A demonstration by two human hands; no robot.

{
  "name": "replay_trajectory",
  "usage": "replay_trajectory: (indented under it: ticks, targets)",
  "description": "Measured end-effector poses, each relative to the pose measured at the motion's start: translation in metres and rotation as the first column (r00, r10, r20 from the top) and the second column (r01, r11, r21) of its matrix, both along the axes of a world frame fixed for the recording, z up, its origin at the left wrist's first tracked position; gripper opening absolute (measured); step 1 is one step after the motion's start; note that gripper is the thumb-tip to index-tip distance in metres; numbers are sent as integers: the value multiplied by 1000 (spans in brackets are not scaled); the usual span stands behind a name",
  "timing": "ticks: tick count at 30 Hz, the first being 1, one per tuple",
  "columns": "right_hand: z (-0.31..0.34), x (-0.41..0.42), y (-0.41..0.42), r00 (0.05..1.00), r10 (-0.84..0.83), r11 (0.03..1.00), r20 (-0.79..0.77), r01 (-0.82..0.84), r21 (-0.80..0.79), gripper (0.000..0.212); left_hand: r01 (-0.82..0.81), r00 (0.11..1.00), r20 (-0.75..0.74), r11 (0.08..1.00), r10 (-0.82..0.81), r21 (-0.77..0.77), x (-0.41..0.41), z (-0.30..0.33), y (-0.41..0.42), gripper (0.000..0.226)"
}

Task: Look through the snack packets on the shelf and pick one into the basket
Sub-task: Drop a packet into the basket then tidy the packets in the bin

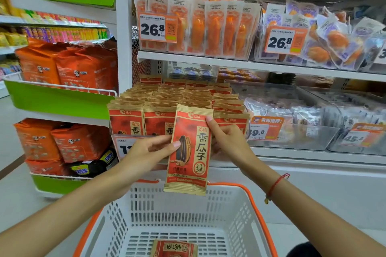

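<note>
I hold a red and tan sunflower seed packet upright between both hands, above the far rim of the white basket. My left hand pinches its left edge with the thumb on the front. My right hand grips its right edge near the top. Behind it, rows of the same packets stand in a shelf bin. Another such packet lies flat on the basket floor.
The basket has orange handles. Above, orange snack packs stand behind a 26.8 price tag. Clear bins of wrapped snacks sit to the right. Left, a green rack holds orange bags.
</note>
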State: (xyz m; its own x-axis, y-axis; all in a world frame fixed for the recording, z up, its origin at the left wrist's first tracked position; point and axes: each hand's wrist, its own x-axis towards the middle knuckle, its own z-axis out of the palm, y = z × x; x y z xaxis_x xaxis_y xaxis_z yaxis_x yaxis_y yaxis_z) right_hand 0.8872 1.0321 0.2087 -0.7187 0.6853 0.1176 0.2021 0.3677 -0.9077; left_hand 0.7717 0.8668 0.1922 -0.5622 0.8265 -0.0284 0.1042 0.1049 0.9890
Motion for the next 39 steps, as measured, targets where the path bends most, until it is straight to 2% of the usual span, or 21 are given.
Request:
replay_trajectory:
  ticks: [13,21,29,33,35,39]
  targets:
    - [0,4,-2,997,56,997,-46,-58,-43,61,-5,1000,30,998,3,59,3,3,-1,35]
    - [6,9,1,945,311,939,-103,-322,-120,21,-209,977,81,953,195,221,5,5,-1,37]
    - [4,12,10,888,452,854,-89,-459,-245,39,-256,967,51,926,251,276,4,1,1,38]
    - [-3,7,-2,910,399,882,-113,-415,-223,38,-251,966,33,905,255,344,6,3,3,28]
    - [-3,7,-6,922,364,905,-130,-383,-184,39,-247,965,7,904,261,349,7,5,3,31]
    - [0,8,-11,941,293,954,-169,-300,-16,32,-377,899,-92,864,428,335,8,3,3,24]
